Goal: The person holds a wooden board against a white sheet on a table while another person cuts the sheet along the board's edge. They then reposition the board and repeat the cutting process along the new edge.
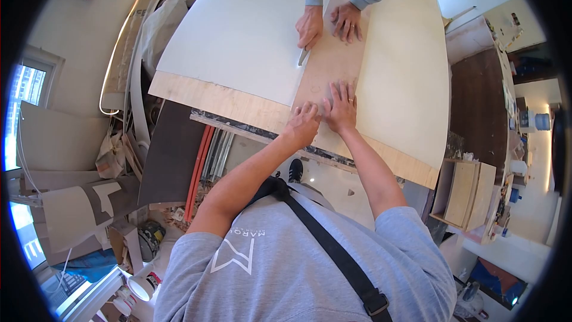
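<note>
A long brown board point(333, 53) lies across a large white sheet point(232, 30) on the workbench. My left hand point(302, 124) rests on the board's near left corner with its fingers bent over the edge; whether it grips the board is hard to tell. Spread flat, my right hand point(341, 107) presses on the board just beside it. Across the bench, a co-worker's hand point(310, 27) holds a small cutting tool point(303, 57) against the board's left edge. The co-worker's other hand point(347, 22) lies on the board.
A plywood strip point(220, 96) runs along the near edge of the bench. Red pipes point(200, 170) and metal tubes stand below it. An open wooden box point(464, 194) is at the right. Wrapped panels point(134, 48) lean at the left.
</note>
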Tool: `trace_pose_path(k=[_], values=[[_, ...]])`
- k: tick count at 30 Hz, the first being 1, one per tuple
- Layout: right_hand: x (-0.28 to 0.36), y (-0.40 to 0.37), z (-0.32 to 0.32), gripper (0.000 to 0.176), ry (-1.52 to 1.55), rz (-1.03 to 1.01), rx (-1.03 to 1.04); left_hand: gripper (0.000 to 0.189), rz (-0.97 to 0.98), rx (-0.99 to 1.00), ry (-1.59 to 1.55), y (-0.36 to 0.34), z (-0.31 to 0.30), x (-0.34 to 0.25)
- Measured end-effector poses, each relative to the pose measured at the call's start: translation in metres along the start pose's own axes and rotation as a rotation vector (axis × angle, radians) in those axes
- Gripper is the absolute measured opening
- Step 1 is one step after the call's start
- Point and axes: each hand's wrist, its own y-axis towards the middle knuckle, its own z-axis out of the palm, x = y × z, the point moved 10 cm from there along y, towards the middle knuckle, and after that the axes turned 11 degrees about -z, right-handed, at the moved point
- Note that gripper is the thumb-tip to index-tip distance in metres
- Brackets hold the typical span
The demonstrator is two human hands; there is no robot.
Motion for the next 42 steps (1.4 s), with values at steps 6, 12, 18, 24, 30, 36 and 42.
trace_pose_path(k=[6,12,18,24,30,36,42], values=[[0.0,-0.0002,-0.0002,0.06,0.002,-0.006,-0.007,0.049,0.0,-0.008,-0.007,-0.0008,-0.0008,-0.0004],[0.0008,-0.0002,-0.0013,0.06,-0.005,0.003,0.006,0.048,0.011,-0.025,-0.001,-0.0018,-0.0054,-0.0021],[0.0009,-0.0002,-0.0008,0.06,-0.03,0.003,0.03,0.047,0.007,-0.017,0.003,-0.0014,-0.0051,-0.0022],[0.001,-0.0007,-0.0003,0.06,-0.03,0.003,0.028,0.05,-0.018,0.045,-0.005,0.0001,0.0018,0.0005],[0.0006,-0.0002,-0.0002,0.061,-0.029,0.006,0.043,0.047,0.005,-0.01,-0.005,-0.0009,-0.003,-0.0019],[0.0009,-0.0003,-0.0005,0.061,-0.032,0.007,0.041,0.05,-0.014,0.035,-0.004,0.0008,0.002,0.0005],[-0.0002,-0.0002,0.0004,0.061,-0.025,0.003,0.028,0.049,-0.017,0.028,-0.001,0.0006,0.0004,0.0]])
